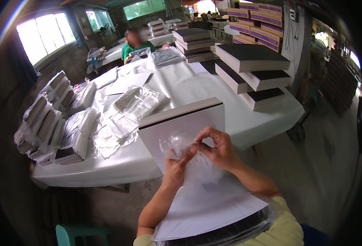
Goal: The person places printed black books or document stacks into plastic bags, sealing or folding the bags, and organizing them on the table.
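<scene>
While book (181,123) sits half-sleeved, my left hand (176,167) and right hand (218,151) pinch clear plastic bag (177,145) mouth; bagging underway, next likely needs spreading opening wider over book.

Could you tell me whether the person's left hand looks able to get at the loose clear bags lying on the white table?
Probably not right away: the left hand is pinching the plastic bag around the white book. The clear bags lie uncovered beyond it.

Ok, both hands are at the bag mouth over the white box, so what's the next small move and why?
Probably spread the clear plastic bag mouth wider. The left hand and right hand pinch it bunched together beside the white box, whose lower end already sits in plastic, while its upper end is bare.
</scene>
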Tool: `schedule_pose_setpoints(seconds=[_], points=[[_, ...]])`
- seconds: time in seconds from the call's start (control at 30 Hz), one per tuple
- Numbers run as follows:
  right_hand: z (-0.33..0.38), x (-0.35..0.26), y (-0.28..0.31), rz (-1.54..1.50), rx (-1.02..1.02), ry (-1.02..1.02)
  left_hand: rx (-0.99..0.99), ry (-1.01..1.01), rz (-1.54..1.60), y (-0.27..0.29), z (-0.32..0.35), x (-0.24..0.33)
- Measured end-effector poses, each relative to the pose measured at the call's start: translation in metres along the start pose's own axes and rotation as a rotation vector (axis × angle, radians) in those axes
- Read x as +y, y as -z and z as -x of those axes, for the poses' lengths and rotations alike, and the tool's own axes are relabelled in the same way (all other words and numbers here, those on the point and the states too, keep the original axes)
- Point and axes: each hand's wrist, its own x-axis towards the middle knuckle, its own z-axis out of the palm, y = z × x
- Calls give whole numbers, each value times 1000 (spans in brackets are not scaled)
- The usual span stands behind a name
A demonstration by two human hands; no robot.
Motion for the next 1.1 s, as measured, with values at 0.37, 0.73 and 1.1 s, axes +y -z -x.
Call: schedule_pose_setpoints(seconds=[0.37, 0.73, 1.1], points=[[10, 2, -6, 268, 114, -17, 107, 26, 130, -1, 5, -1], [8, -1, 3, -233, 75, -146, 110, -129, 54, 13, 9, 1], [1, 16, 20, -735, 259, -590, 366, -202, -28, 29, 15, 6]])
